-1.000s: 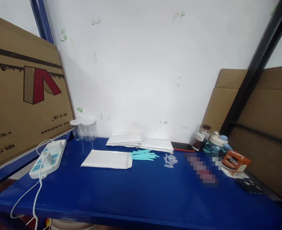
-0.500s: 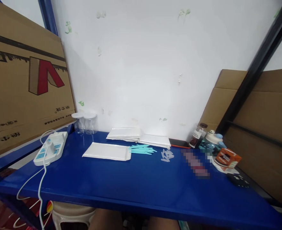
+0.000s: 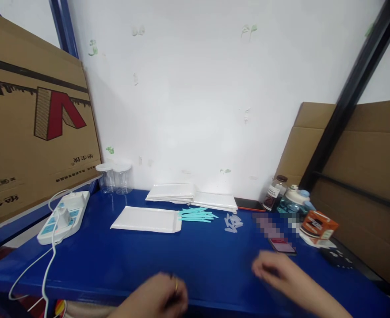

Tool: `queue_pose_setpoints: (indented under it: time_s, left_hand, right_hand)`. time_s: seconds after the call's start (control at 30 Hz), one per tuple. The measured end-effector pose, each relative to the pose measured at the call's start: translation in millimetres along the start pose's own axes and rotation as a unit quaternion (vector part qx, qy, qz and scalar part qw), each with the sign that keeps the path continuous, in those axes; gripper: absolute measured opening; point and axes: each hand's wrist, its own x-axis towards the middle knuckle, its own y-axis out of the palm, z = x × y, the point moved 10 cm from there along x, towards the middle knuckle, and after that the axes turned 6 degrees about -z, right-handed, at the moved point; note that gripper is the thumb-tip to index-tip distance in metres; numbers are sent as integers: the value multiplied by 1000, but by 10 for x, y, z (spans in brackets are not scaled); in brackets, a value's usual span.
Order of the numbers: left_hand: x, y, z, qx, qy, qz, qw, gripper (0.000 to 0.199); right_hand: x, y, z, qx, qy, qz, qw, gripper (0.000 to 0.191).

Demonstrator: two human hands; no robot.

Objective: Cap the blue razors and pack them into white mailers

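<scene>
My left hand (image 3: 163,293), with a ring on one finger, is over the front edge of the blue table (image 3: 215,260), its fingers blurred and curled. My right hand (image 3: 273,267) hovers over the table's front right, fingers bent, near a phone (image 3: 283,246). Neither hand visibly touches an object. A white padded envelope (image 3: 145,219) lies flat at the left middle, with a pile of turquoise strips (image 3: 198,215) at its right end. Small translucent pieces (image 3: 232,222) lie right of the strips. Two stacks of white envelopes (image 3: 170,193) (image 3: 215,200) sit by the wall.
At the left are a power strip (image 3: 64,218) with a white cable and two clear lidded jars (image 3: 122,180). On the right stand a brown-capped bottle (image 3: 275,193), a blue-lidded container (image 3: 294,201) and an orange box (image 3: 318,226). Cardboard (image 3: 62,132) stands at the left.
Both my hands have come into view from the bottom, over the front of the table. The view has shifted slightly, so the things on the table appear a little lower.
</scene>
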Motion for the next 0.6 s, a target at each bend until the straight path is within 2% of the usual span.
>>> queue_pose_setpoints:
  time_s: [0.07, 0.13, 0.2, 0.27, 0.4, 0.53, 0.6]
  left_hand:
    - [477, -262, -154, 104, 50, -86, 990, 15]
    - [933, -508, -218, 217, 67, -173, 958, 16]
    - [1316, -606, -187, 293, 71, -199, 933, 15]
    - [1583, -596, -111, 362, 78, -185, 910, 14]
    - [1764, -524, -50, 432, 121, -163, 879, 15]
    - [1787, -531, -1, 430, 114, -156, 882, 15]
    - [1787, -568, 18, 424, 101, -167, 884, 15]
  right_hand:
    - [455, -255, -29, -72, -31, -87, 993, 15]
    - [847, -273, -108, -151, -29, -101, 983, 17]
    - [1136, -146, -186, -220, -23, -76, 972, 19]
    - [1314, -7, -272, -285, -5, -51, 957, 17]
    - [1492, 117, -310, -326, 6, -62, 943, 16]
    - [1590, 190, -287, -298, 1, -68, 952, 16]
    - [1605, 201, -279, -233, -5, -83, 969, 15]
